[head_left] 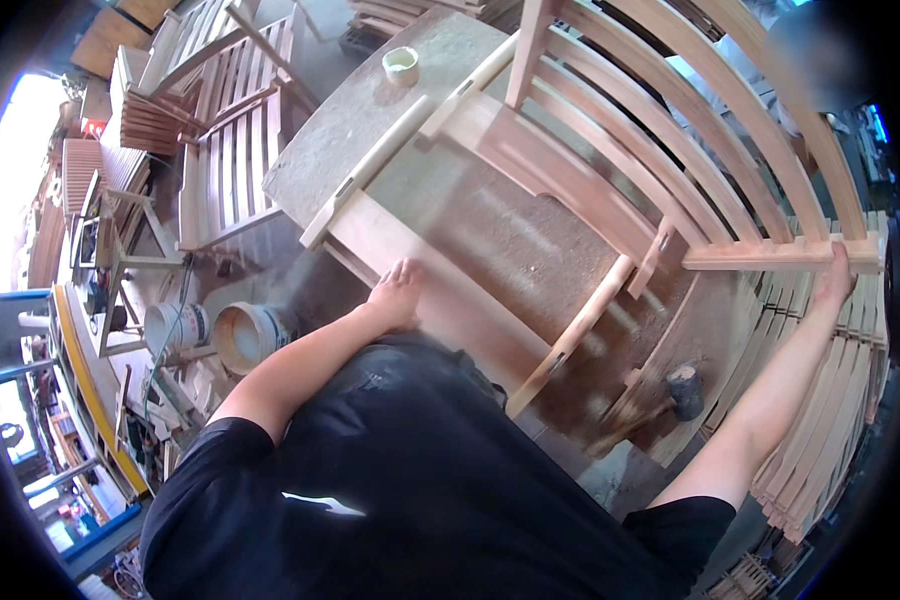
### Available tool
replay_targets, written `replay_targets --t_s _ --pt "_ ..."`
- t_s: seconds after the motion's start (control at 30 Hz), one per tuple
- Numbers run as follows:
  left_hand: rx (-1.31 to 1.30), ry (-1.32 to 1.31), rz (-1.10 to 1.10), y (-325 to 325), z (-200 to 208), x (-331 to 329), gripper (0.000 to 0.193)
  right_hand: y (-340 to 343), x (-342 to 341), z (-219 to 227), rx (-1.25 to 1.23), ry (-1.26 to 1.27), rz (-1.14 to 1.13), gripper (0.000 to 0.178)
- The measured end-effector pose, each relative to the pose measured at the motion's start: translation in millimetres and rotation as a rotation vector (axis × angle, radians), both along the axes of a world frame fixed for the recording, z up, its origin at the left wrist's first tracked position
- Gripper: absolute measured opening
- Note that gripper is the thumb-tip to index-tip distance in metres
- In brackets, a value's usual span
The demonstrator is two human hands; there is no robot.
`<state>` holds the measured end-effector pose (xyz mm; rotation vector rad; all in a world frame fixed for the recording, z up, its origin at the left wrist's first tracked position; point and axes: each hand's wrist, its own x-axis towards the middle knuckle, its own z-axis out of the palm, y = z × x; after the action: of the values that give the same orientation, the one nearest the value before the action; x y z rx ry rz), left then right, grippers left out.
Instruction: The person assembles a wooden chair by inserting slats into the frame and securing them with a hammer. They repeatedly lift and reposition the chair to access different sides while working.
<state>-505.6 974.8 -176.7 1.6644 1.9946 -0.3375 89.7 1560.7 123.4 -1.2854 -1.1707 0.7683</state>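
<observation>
My left hand (395, 295) is closed over a broad pale wooden rail (470, 290) on the near side of a frame, close to my body. The frame lies on the worktable, with rounded bars (595, 310) at its ends and another broad rail (540, 165) on the far side. At the right, my right arm reaches out, and my right hand (836, 280) grips the end bar of a curved slatted wooden panel (660, 140). This panel rises above the frame's far right side. Where the two parts meet is partly hidden.
A small pale cup (401, 66) stands on the dusty worktable (360, 130). A dark-headed mallet (684, 391) lies at the lower right, beside stacked wooden slats (820, 420). Slatted chairs (235, 150) and two buckets (245, 338) stand at left.
</observation>
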Motion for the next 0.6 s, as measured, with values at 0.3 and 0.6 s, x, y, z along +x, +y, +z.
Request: replay_targets --t_s 0.3,0.6 --pt "0.092 0.072 -0.402 27 2 21 0.104 -17 37 21 0.055 -0.016 0.018 0.058" --pt "0.252 0.001 -0.562 28 6 4 0.094 -116 -54 25 0.086 -0.004 -0.134 0.067"
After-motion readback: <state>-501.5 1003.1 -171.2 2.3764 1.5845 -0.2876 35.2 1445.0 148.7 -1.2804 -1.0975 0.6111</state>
